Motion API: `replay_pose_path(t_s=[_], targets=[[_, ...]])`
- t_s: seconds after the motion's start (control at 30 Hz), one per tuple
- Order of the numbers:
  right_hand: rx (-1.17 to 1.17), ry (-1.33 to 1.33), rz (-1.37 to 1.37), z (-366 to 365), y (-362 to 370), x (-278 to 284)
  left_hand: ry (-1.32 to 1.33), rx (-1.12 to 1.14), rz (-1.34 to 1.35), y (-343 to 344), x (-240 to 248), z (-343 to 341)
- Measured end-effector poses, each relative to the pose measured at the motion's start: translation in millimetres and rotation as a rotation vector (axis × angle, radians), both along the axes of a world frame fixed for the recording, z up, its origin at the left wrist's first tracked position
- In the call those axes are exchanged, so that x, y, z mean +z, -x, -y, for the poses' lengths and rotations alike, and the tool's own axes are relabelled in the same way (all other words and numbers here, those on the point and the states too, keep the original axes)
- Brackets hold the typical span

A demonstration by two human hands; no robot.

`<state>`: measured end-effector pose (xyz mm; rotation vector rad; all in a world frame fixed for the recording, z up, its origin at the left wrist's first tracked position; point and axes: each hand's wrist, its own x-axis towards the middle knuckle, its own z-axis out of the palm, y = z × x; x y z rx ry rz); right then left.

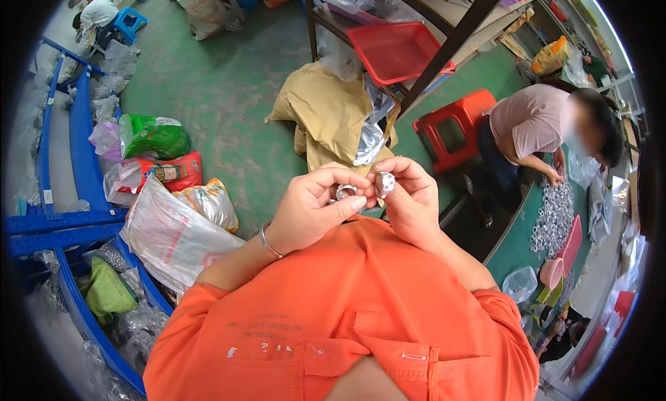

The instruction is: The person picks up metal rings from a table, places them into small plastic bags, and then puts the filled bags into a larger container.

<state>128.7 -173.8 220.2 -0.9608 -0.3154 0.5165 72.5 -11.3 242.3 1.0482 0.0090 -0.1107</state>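
Both hands are raised close together in front of my orange shirt (pixel 333 283). Between thumb and fingers, my left hand (pixel 309 207) pinches a small silvery metal ring (pixel 345 191) with an open middle. My right hand (pixel 415 200) is closed on a second small shiny metal piece (pixel 385 183), rounded and knobbly; its exact kind is too small to make out. The two pieces sit side by side, and I cannot tell whether they touch. A metal bangle (pixel 269 240) circles my left wrist.
Sacks (pixel 177 227) and blue racks (pixel 66 224) stand left. Ahead are a brown paper sack (pixel 322 103) and a shelf with a red tray (pixel 397 48). To the right, a person (pixel 531 120) by a red stool (pixel 454 127) handles metal rings (pixel 553 217) on a green table (pixel 517 245).
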Motion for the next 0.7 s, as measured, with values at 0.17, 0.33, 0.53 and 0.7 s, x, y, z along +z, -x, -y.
replay_pose_path(t_s=[0.17, 0.33, 0.53, 0.7], targets=[[0.087, -0.213, -0.339, 6.5, -8.4, 1.5, 0.157, -0.122, -0.153, 1.4, -9.7, -14.0], [0.090, 0.390, -0.045, -3.6, -3.4, 18.2, -0.127, 0.089, 0.005, 2.1, -4.3, -2.7], [0.094, 0.350, 0.139, -4.6, -2.6, 7.8, -0.168, 0.091, 0.137, 2.1, -13.9, -2.9], [0.087, 0.265, 0.085, 1.0, 1.9, 7.3, -0.049, 0.128, -0.026, 2.4, -11.2, -1.2]])
